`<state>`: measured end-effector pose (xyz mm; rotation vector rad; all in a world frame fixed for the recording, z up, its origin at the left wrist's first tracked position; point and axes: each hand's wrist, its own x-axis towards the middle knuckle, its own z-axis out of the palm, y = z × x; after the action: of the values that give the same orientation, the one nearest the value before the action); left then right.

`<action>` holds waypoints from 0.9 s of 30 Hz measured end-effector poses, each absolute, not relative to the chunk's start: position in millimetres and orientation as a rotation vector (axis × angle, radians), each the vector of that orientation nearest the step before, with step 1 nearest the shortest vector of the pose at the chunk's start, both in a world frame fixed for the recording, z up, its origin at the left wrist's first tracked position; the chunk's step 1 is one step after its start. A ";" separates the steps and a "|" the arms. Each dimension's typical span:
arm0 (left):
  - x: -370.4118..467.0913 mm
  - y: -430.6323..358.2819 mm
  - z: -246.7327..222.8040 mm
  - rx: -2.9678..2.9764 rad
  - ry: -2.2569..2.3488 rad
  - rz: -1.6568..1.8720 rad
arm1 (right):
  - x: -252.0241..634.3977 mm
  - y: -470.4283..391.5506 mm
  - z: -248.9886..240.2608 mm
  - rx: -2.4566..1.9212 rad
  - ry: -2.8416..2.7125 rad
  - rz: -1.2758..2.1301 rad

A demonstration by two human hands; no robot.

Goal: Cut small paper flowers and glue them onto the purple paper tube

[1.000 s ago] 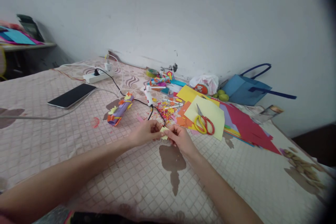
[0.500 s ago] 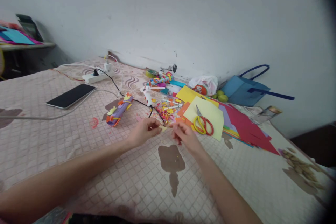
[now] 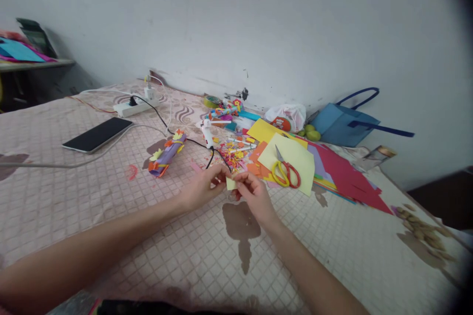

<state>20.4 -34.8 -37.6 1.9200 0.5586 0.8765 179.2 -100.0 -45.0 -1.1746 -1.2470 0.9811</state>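
Note:
A small pale yellow piece of paper (image 3: 231,184) is pinched between my two hands, above the quilted cloth. My left hand (image 3: 207,188) grips its left side with thumb and fingers. My right hand (image 3: 254,194) is closed on its right side. Just beyond my hands stands a white glue gun (image 3: 207,134), close to a heap of small coloured paper scraps (image 3: 236,155). Red and yellow scissors (image 3: 284,170) lie on a pale yellow sheet (image 3: 305,172) to the right. Left of my hands rests a purple paper roll (image 3: 168,155) decorated with yellow and orange paper pieces.
A tablet (image 3: 98,135) and a white power strip (image 3: 136,106) lie on the left, with cables crossing the cloth. Coloured sheets (image 3: 351,177) spread out at the right. A blue bag (image 3: 343,125) and a white plastic bag (image 3: 288,117) sit against the wall.
My hands have come closer together, the right one shifting left. The small yellow paper has turned and now shows a larger face between the fingers.

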 end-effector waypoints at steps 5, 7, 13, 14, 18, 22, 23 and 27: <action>21.6 -32.9 -40.5 1.926 0.505 0.970 | 179.0 -100.7 -45.9 -1.197 -1.357 0.868; 21.5 -32.7 -40.4 1.901 0.489 0.991 | 178.7 -100.9 -46.8 -1.195 -1.388 0.818; 21.3 -31.8 -40.8 1.684 0.507 0.905 | 174.9 -102.2 -46.3 -1.201 -1.327 0.806; 21.8 -31.6 -41.7 1.627 0.514 0.881 | 174.1 -102.1 -45.9 -1.202 -1.307 0.819; 24.5 -30.5 -45.9 1.435 0.532 0.825 | 169.9 -101.7 -44.9 -1.213 -1.247 0.846; 26.1 -29.9 -47.0 1.327 0.551 0.810 | 165.7 -101.8 -45.2 -1.224 -1.191 0.858; 26.3 -30.1 -46.7 1.302 0.554 0.806 | 164.9 -101.7 -45.7 -1.223 -1.178 0.858; 26.8 -31.9 -46.3 1.257 0.600 0.817 | 162.4 -100.4 -48.5 -1.202 -1.132 0.852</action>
<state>26.8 -31.9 -46.3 1.2573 0.5998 0.8169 162.4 -100.4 -48.5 -1.2016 -1.1317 0.8522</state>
